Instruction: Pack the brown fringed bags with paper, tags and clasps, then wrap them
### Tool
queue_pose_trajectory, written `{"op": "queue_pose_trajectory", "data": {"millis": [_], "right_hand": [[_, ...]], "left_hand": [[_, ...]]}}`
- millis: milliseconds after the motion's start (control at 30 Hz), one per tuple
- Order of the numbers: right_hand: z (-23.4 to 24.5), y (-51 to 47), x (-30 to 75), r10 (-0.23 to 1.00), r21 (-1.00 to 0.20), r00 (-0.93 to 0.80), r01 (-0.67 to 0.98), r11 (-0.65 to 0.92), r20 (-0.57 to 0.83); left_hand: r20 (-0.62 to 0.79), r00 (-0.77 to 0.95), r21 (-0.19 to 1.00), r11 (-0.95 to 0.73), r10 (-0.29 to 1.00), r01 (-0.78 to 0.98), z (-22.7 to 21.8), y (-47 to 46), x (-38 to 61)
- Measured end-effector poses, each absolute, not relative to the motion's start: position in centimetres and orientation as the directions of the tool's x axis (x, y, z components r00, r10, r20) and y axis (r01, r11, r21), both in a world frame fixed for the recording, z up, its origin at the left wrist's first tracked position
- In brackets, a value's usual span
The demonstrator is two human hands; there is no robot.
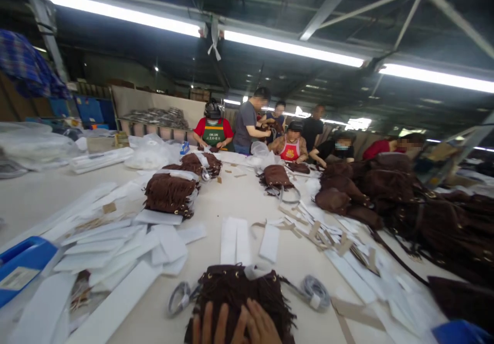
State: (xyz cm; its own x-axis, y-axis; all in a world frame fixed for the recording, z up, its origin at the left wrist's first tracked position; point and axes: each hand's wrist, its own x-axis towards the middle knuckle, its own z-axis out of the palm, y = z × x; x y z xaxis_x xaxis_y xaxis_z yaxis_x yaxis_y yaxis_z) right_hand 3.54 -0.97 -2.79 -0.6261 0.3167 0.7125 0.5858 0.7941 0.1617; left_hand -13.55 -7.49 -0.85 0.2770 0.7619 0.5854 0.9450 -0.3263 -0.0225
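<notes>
A brown fringed suede bag (235,292) lies on the table right in front of me, its studded top edge facing away. My left hand (210,326) and my right hand (257,326) rest side by side on its near part, fingers stretched out flat on the fringe. Only the fingers show at the bottom edge of the view. A wrapped grey strap coil (315,291) lies to the bag's right and another coil (179,297) to its left.
White foam strips (235,241) and paper pieces litter the table (216,210). Stacks of brown bags (170,192) stand at mid-table, and a big heap of bags (424,210) lies on the right. A blue bin (19,264) sits at left. Several people work at the far end.
</notes>
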Motion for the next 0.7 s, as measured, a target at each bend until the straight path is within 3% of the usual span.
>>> {"op": "queue_pose_trajectory", "data": {"millis": [33, 133, 233, 367, 433, 533, 633, 700], "right_hand": [[-2.8, -1.2, 5.2, 0.339, 0.195, -0.657, 0.6, 0.776, 0.673], [-1.7, -1.7, 9.6, 0.577, 0.178, -0.693, 0.693, 0.698, 0.432], [0.5, -1.5, 12.6, 0.742, 0.105, -0.535, 0.833, 0.543, 0.403], [3.6, -0.8, 13.6, 0.837, -0.132, -0.429, 0.859, 0.494, 0.34], [4.9, -0.2, 13.1, 0.882, -0.205, -0.304, 0.897, 0.393, 0.36], [6.2, 0.6, 11.2, 0.847, -0.176, -0.213, 0.926, 0.334, 0.487], [6.2, -0.1, 8.0, 0.741, -0.177, -0.493, 0.766, 0.618, 0.457], [5.5, -1.1, 6.0, 0.665, -0.195, -0.663, 0.643, 0.741, 0.342]], "left_hand": [[0.555, 0.308, -0.04, -0.345, 0.773, 0.938, -1.1, -8.1, -13.0], [0.366, 0.386, -0.034, -0.402, 0.847, 0.915, -0.8, -9.2, -12.5], [0.224, 0.305, 0.054, -0.324, 0.926, 0.944, 0.3, -9.3, -13.2], [0.259, 0.08, 0.088, -0.106, 0.963, 0.99, 0.7, -9.6, -13.6], [0.303, -0.019, 0.113, -0.016, 0.953, 0.993, 0.1, -10.0, -13.6], [0.368, -0.149, 0.167, 0.092, 0.918, 0.982, -0.3, -10.5, -13.4], [0.395, -0.2, 0.165, 0.145, 0.897, 0.976, 0.5, -10.5, -12.8], [0.377, -0.03, 0.092, -0.005, 0.926, 0.996, 1.3, -10.0, -12.5]]}}
